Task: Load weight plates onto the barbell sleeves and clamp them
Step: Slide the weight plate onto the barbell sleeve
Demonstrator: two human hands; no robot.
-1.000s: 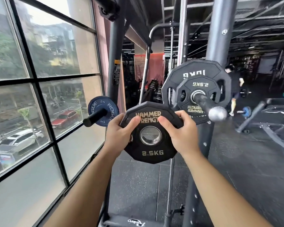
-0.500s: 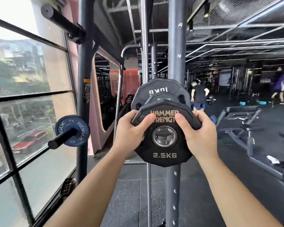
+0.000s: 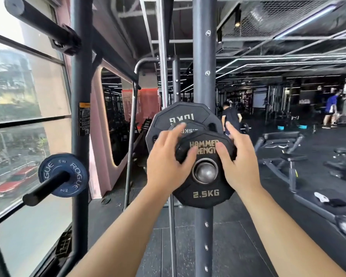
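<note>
Dark rubber floor (image 3: pixel 228 248) lies under both forearms. The left hand (image 3: pixel 168 162) and right hand (image 3: pixel 243 164) pinch the 2.5 kg plate (image 3: pixel 205 199) at its upper rim, thumbs on its face and blurred fingers (image 3: pixel 231 129) behind. Its hole sits over the barbell sleeve (image 3: pixel 206 172), ahead of the 10 kg plate (image 3: pixel 180 116) and the rack upright (image 3: pixel 204 56). A window (image 3: pixel 18 92) lines the left, and a bench (image 3: pixel 284 150) stands farther off.

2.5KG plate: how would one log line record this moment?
2.5KG plate: hole over barbell sleeve end | left hand: holds rim | right hand: holds rim
</note>
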